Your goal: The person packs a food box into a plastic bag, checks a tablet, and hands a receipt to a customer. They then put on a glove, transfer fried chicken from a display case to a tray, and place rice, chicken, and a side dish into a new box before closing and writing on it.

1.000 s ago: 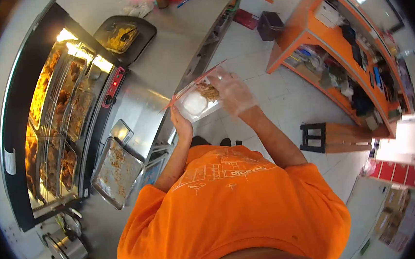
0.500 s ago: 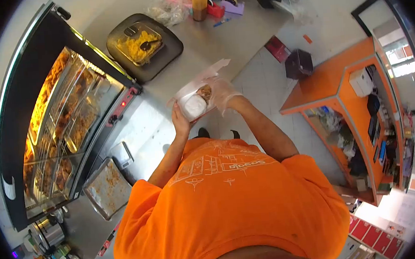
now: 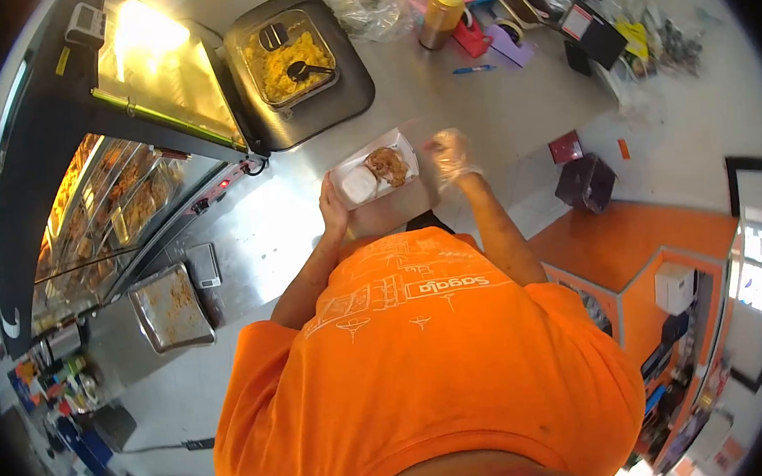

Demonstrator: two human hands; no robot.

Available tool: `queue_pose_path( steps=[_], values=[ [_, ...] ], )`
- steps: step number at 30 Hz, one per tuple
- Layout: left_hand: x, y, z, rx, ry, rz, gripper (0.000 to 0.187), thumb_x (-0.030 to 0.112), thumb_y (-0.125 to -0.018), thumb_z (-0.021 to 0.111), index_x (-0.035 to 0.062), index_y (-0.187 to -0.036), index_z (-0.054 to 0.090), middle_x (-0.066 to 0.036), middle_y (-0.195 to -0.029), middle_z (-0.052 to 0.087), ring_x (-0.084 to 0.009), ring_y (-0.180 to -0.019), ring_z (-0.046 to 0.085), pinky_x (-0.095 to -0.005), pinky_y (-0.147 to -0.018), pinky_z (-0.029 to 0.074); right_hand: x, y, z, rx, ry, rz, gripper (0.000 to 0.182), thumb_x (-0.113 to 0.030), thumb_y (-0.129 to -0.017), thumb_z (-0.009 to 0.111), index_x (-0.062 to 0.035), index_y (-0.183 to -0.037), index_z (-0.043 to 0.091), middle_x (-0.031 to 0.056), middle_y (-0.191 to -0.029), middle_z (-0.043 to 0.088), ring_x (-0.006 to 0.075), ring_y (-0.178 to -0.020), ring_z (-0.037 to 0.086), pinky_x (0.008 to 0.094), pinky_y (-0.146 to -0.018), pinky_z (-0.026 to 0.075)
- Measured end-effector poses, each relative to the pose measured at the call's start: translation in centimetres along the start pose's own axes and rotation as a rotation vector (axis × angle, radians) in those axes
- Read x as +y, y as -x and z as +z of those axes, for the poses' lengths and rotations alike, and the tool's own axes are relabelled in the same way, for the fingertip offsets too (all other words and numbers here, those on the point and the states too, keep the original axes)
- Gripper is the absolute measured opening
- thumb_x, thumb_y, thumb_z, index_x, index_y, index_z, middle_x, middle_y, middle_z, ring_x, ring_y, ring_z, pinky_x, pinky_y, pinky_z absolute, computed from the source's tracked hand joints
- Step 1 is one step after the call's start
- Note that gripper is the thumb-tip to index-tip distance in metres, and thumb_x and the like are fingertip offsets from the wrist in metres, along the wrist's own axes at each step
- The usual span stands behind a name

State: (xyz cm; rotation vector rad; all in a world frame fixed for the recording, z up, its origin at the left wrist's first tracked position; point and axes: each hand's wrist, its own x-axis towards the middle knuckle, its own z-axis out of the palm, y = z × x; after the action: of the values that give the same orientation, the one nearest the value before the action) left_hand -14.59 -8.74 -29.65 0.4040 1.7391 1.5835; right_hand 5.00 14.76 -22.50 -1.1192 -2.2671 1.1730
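Observation:
A white box (image 3: 384, 198) holds a round white mound (image 3: 359, 184) at its left and a brown fried piece of food (image 3: 387, 167) at its right. My bare left hand (image 3: 333, 208) grips the box at its left end. Just right of the box is my right hand (image 3: 452, 158) in a clear plastic glove, apart from the box, its fingers curled and blurred. Whether anything is between those fingers I cannot make out.
A tray of yellow food (image 3: 278, 63) with a black spoon sits above the box. A sauce bottle (image 3: 442, 18), blue pen (image 3: 474, 69) and tape dispensers stand beyond. The lit food warmer (image 3: 165, 112) is left, with a metal tray (image 3: 172, 308) and scale (image 3: 203, 265) below.
The box now lies over the metal counter, more open to view. My right hand has moved off it to the right. The view has shifted, showing more counter.

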Motion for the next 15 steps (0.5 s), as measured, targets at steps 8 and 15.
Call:
queue_pose_path(
  steps=[8,15],
  values=[
    [-0.8,-1.8,5.4,0.201,-0.136,-0.211,0.052,0.033,-0.098,0.044,0.0028,-0.139,0.044,-0.018,-0.135,0.050,-0.0309,-0.117,0.052,-0.0397,-0.100,0.041,5.5,-7.2,-9.9,-0.122,-0.141,0.048,0.009,-0.009,-0.078,0.070,-0.0038,-0.086,0.069,0.0063,-0.076,0.067,0.0150,-0.070,0.064,0.0301,-0.065,0.051],
    [2.5,0.5,3.5,0.504,0.315,-0.443,0.048,0.030,-0.095,0.047,0.0076,-0.137,0.047,-0.009,-0.129,0.054,-0.0191,-0.105,0.057,-0.0379,-0.083,0.050,-5.5,-22.9,-11.0,-0.059,-0.134,-0.275,0.007,-0.013,-0.083,0.064,-0.0066,-0.085,0.066,0.0067,-0.073,0.065,0.0206,-0.065,0.062,0.0353,-0.061,0.049]
  ],
)
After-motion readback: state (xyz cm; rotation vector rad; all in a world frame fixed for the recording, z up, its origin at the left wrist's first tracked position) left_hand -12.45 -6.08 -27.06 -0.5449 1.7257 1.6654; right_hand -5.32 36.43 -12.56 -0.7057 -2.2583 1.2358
